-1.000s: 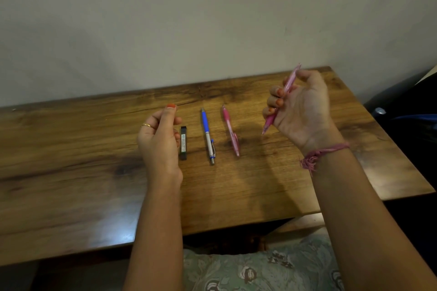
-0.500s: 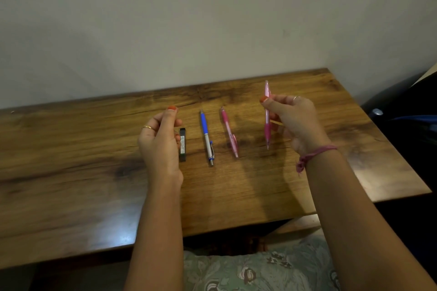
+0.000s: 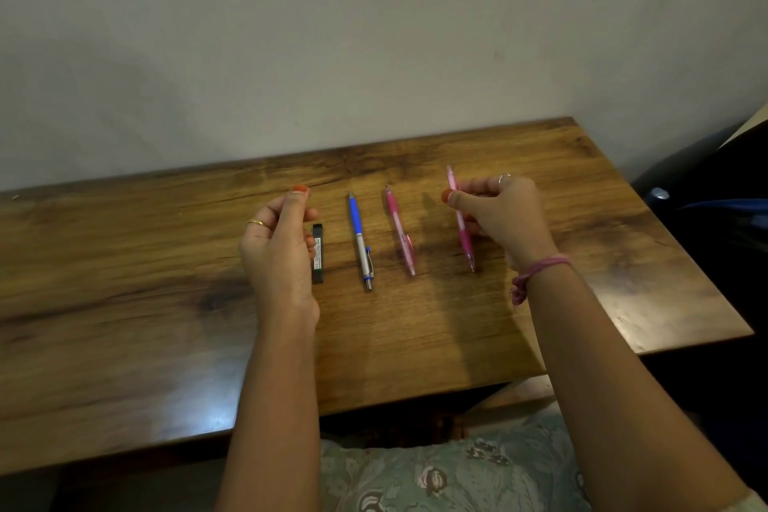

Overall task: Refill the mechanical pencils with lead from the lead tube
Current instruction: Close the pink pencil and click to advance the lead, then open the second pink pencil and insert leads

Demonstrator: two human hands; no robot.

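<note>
- Three slim plastic mechanical pencils are in view: a blue-and-silver one, a deep pink one and a paler pink one.
- One small black rectangular lead tube with a pale label lies flat at the left of the row, well apart from the table's edges.
- The blue-and-silver pencil and the deep pink pencil lie flat on the table, roughly parallel, running near to far, with a bare strip of wood between them.
- The right hand pinches the paler pink pencil at its upper half between thumb and curled fingers; the pencil is right of the other two, its near tip low by the wood, though contact cannot be told.
- The left hand hovers just left of the lead tube, its fingers loosely curled and gripping nothing.
- The brown wooden table, grained and glossy, is rectangular with a rounded right corner; its far edge meets a plain pale wall.
- Wide bare wood lies left of the left hand, and a broad band along the near edge.
</note>
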